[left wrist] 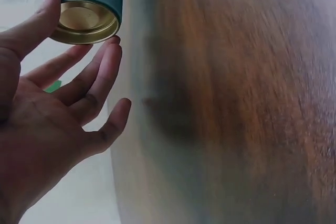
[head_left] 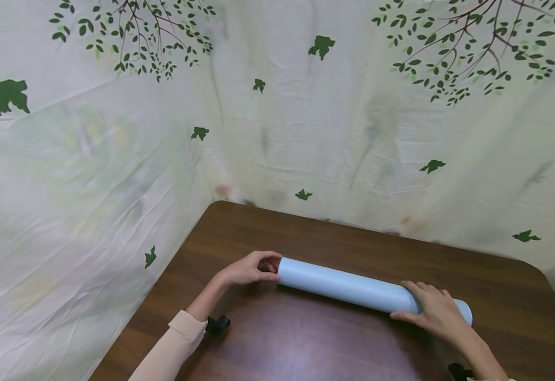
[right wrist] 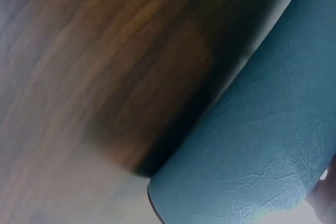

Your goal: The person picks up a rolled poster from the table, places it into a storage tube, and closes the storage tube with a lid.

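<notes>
A long light-blue tube (head_left: 344, 284) lies across the dark wooden table, its right end nearer the person. In the left wrist view the tube's left end shows a gold-coloured metal cap (left wrist: 84, 18), recessed inside a rim. My left hand (head_left: 253, 269) holds that end, thumb on the near side and fingertips at the rim. Close to the opposite end, my right hand (head_left: 437, 309) grips the tube from above, with the thumb along its near side. Wrinkled blue covering (right wrist: 252, 129) fills much of the right wrist view, where most of that hand is hidden.
The wooden table (head_left: 268, 222) has rounded far corners. Pale cloth (head_left: 306, 132) printed with leaves and branches hangs behind it and on the left. A black strap piece (head_left: 217, 324) sits at the left wrist, and another dark one (head_left: 458, 371) near the right wrist.
</notes>
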Motion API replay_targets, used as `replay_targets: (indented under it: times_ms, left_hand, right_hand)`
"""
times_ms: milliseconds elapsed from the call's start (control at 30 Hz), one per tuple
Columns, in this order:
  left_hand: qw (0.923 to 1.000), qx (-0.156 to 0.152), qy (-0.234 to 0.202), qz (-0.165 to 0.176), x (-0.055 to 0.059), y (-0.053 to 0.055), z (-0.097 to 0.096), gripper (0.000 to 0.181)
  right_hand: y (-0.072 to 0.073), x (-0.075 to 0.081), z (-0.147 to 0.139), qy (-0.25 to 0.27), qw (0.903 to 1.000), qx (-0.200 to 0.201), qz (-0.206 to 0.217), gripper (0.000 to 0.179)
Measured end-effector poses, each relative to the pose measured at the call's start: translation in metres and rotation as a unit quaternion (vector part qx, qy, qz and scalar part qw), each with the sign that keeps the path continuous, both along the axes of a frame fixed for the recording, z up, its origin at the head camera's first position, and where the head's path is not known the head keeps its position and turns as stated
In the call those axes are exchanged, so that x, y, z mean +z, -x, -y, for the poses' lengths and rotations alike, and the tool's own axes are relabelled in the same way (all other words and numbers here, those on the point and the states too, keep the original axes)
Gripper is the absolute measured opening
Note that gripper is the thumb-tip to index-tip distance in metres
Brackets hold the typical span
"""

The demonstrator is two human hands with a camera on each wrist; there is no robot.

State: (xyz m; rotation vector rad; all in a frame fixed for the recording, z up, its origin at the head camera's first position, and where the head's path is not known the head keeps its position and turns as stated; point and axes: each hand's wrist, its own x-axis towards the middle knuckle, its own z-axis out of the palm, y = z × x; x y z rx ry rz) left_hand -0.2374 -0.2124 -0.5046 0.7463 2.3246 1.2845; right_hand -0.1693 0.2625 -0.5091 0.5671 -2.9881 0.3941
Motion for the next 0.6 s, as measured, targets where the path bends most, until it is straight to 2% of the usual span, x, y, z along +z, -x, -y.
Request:
replay_targets:
  times_ms: [133,333,600]
  left_hand:
    - [1.0000,-0.001,0.001,0.004,-0.007,0.002,0.000,0.052]
    - [0.9998,0.007,0.013,0.015,-0.011,0.001,-0.001,0.057]
    - [0.9995,0.024,0.015,0.011,-0.016,-0.004,-0.002,0.064]
  right_hand:
    - [0.002,-0.003,0.003,-0.006,0.9999,-0.001,0.010,0.084]
    - [0.001,-0.005,0.005,-0.009,0.9996,-0.013,0.023,0.085]
    - [-0.004,-0.006,0.002,-0.004,0.9992,-0.034,-0.020,0.089]
